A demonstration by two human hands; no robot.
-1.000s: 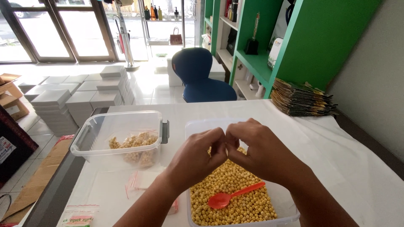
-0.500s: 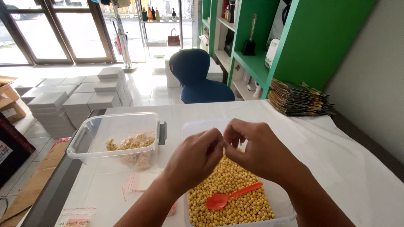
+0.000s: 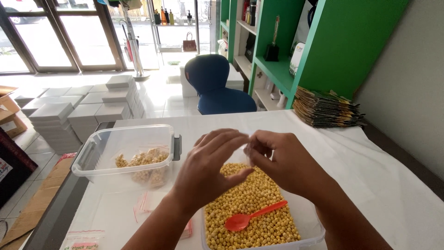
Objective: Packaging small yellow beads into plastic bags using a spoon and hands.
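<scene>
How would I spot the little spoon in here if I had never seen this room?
Start at the white-covered table and find the clear tub nearest the person, filled with small yellow round pieces. The spoon lies on top of them, toward the near right, below the two hands. It is the only bright orange-red thing in that tub, and the other tub holds only small filled bags.

Clear glossy plastic tub (image 3: 312, 231); matt yellow chickpeas (image 3: 249, 203); smooth orange plastic spoon (image 3: 252, 216) on them. Left of tub, thin clear plastic zip bags (image 3: 152, 201) on white cloth (image 3: 384, 185).
</scene>
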